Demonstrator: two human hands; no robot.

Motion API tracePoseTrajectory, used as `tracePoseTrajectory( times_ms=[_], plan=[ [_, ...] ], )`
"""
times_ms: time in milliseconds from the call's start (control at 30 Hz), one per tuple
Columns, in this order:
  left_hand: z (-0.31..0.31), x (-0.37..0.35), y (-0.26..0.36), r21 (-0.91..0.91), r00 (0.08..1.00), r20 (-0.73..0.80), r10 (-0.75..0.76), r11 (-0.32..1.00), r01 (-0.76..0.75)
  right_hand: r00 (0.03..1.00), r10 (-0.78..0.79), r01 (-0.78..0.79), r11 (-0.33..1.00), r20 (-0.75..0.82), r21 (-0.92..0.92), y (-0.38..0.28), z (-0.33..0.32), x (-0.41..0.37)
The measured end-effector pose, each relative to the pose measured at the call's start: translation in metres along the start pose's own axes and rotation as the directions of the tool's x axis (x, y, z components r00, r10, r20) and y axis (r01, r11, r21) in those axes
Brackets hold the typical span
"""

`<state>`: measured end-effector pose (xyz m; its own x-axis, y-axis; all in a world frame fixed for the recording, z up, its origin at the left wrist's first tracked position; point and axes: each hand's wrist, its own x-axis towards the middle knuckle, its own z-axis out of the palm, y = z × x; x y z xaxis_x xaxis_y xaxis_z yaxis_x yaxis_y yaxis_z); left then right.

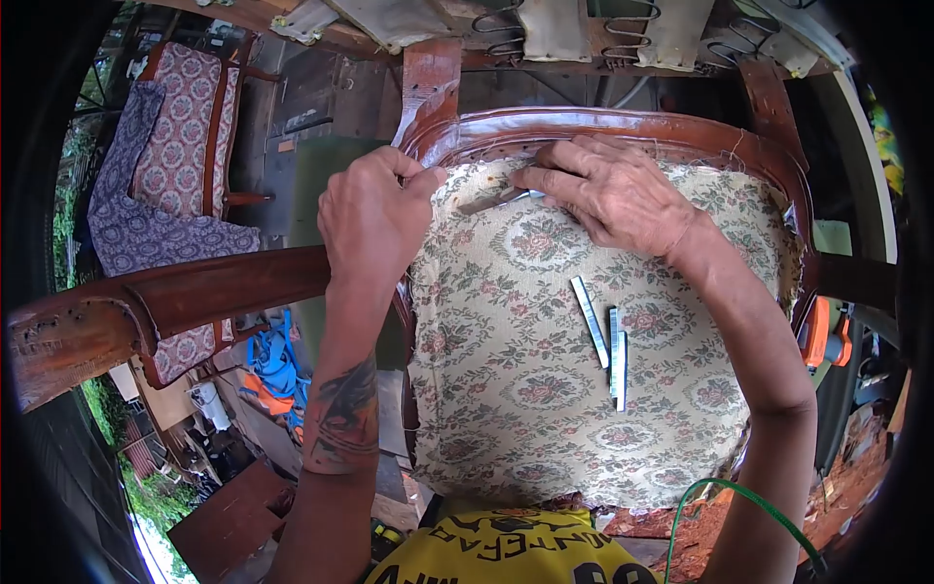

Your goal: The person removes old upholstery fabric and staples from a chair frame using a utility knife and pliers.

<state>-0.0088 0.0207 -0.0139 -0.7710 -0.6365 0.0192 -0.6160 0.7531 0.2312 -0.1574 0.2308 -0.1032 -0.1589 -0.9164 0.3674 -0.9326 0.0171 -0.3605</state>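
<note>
A floral fabric panel lies across the wooden chair frame, its edges frayed. At the panel's upper left corner my left hand pinches the fabric edge between thumb and fingers. My right hand is closed around a tool near the top edge; its flat metal blade points left toward the left hand, and its handle is mostly hidden by the fingers. Strips of staples rest on the middle of the fabric, side by side and slightly angled.
Wooden chair arms extend to the left. Springs and webbing cross the top. An orange tool is at the right, and a green cord curves at lower right. Another patterned upholstered seat stands at the upper left.
</note>
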Motion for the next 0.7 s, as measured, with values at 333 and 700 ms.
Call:
tracePoseTrajectory(
  times_ms=[333, 700],
  plan=[
    [-0.005, 0.005, 0.003, -0.045, 0.991, 0.067, -0.117, 0.992, 0.120, 0.990, -0.120, 0.116, 0.992, -0.075, -0.053, 0.019, 0.005, 0.024],
    [-0.004, 0.004, 0.001, -0.064, 0.990, 0.073, -0.118, 0.990, 0.122, 0.988, -0.138, 0.140, 0.990, -0.073, 0.022, 0.025, 0.012, 0.028]
  ],
)
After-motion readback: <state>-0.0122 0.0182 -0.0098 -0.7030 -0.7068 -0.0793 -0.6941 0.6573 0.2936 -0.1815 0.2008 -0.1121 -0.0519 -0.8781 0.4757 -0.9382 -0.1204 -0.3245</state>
